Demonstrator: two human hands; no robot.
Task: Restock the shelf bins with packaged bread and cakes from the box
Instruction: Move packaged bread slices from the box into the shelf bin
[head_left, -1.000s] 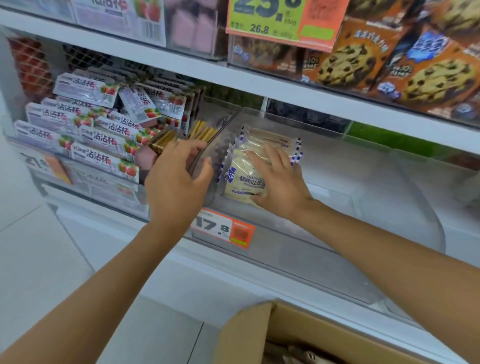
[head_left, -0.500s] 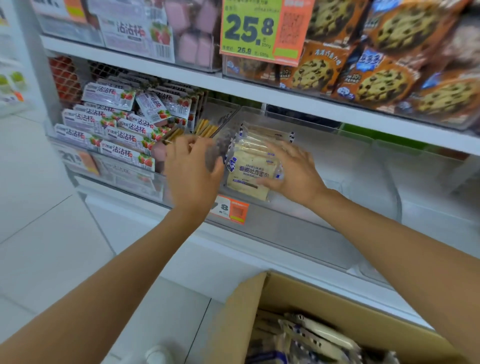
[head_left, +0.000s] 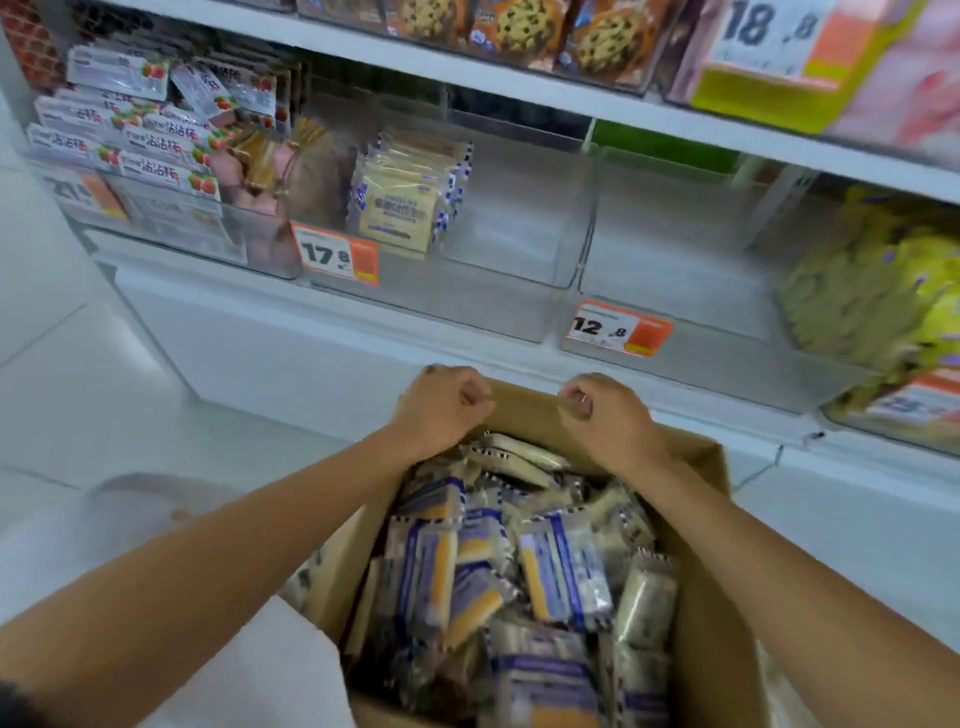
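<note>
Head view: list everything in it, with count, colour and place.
cardboard box: one, brown, below the shelf
bread packs in box: many, cream and blue, filling it
bread packs in bin: short row, cream and blue, left end of clear bin
17.8 tag: one, orange and white, that bin's front
12.8 tag: one, orange and white, next bin rightward
strawberry packs: many, white and red, left bin
cookie packs: several, brown, upper shelf
yellow bags: several, yellow-green, right bin
left hand: one, fingers curled, at box's far rim
right hand: one, fingers curled, beside it
</note>
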